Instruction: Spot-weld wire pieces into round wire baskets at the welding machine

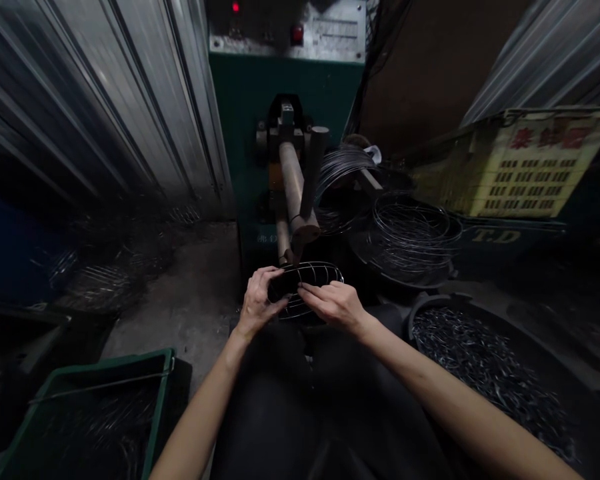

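A round wire basket is held between my hands, its rim right under the electrode tips of a green spot welding machine. My left hand grips the basket's left side, thumb low and fingers over the rim. With thumb and forefinger pinched together, my right hand closes on a thin wire at the basket's near side; whether that wire is a separate piece I cannot tell. The machine's upper metal arm points down toward the rim, and a lower arm sits beneath it.
Right of the machine lie wire coils and a dark tub of wire rings. A large black basin holds many small metal pieces. A yellow crate stands at right, a green crate at lower left. Corrugated metal wall rises at left.
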`<state>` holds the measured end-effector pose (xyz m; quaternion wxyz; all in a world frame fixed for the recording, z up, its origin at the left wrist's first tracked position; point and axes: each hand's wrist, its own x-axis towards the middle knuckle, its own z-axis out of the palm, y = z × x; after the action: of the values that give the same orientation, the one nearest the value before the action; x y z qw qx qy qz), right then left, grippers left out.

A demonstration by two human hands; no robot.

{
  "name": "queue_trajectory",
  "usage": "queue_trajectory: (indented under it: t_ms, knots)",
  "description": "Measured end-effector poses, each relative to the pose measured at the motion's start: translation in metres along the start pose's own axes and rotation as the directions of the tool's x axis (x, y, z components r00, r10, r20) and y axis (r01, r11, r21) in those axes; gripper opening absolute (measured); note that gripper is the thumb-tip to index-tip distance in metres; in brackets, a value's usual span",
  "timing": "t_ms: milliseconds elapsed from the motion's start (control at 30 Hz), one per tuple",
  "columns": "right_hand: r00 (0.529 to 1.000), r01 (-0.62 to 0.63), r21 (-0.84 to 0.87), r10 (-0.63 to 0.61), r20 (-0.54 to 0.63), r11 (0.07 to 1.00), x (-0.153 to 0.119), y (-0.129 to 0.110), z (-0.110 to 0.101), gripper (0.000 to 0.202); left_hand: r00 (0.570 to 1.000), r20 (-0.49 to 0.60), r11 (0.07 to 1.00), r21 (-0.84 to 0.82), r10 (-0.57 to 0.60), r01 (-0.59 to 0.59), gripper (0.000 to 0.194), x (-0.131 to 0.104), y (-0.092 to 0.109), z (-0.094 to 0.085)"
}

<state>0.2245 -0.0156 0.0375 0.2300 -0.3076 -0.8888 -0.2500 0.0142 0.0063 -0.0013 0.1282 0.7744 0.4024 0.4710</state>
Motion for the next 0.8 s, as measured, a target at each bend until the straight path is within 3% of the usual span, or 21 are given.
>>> queue_trajectory:
  t_ms: [200, 433, 567, 633, 700, 733, 767, 800]
  knots:
    - [0.998, 0.014, -0.049, -0.017, -0.063, 0.999, 0.006, 0.003, 0.007, 0.021, 1.000, 0.007, 0.999, 0.039, 0.015, -0.016, 0.050, 0.007, -0.008, 0.001]
    - [1.000, 0.001, -0.025, -0.002, -0.030, 1.000, 0.007, 0.001, 0.019, 0.024, 0.997, 0.053, 0.992, 0.117, 0.050, -0.056, 0.052, 0.009, -0.014, -0.003]
    - [0.992, -0.101, 0.039, 0.098, 0.077, 0.994, 0.005, -0.003, 0.009, 0.031, 0.989, 0.094, 0.990, 0.082, 0.110, -0.118, 0.061, 0.008, -0.018, -0.012]
    - [0.971, -0.224, 0.068, 0.217, 0.104, 0.972, -0.013, -0.004, -0.008, 0.033, 0.993, 0.063, 0.992, 0.059, 0.104, -0.107, 0.069, 0.004, -0.022, -0.014]
    - [0.900, -0.429, 0.069, 0.421, 0.112, 0.900, -0.052, -0.003, -0.031, 0.032, 0.995, 0.019, 0.994, 0.035, 0.100, -0.100, 0.073, -0.002, -0.028, -0.014]
    - [0.826, -0.557, 0.049, 0.548, 0.131, 0.829, -0.079, -0.002, -0.042, 0.032, 0.995, 0.003, 0.995, 0.025, 0.096, -0.096, 0.073, -0.005, -0.031, -0.013]
    - [0.717, -0.687, 0.004, 0.677, 0.166, 0.726, -0.110, 0.000, -0.052, 0.033, 0.996, -0.012, 0.996, 0.018, 0.089, -0.089, 0.072, -0.009, -0.033, -0.011]
    - [0.564, -0.804, -0.089, 0.801, 0.202, 0.588, -0.143, 0.003, -0.061, 0.034, 0.997, -0.027, 0.997, 0.010, 0.075, -0.075, 0.071, -0.012, -0.035, -0.009]
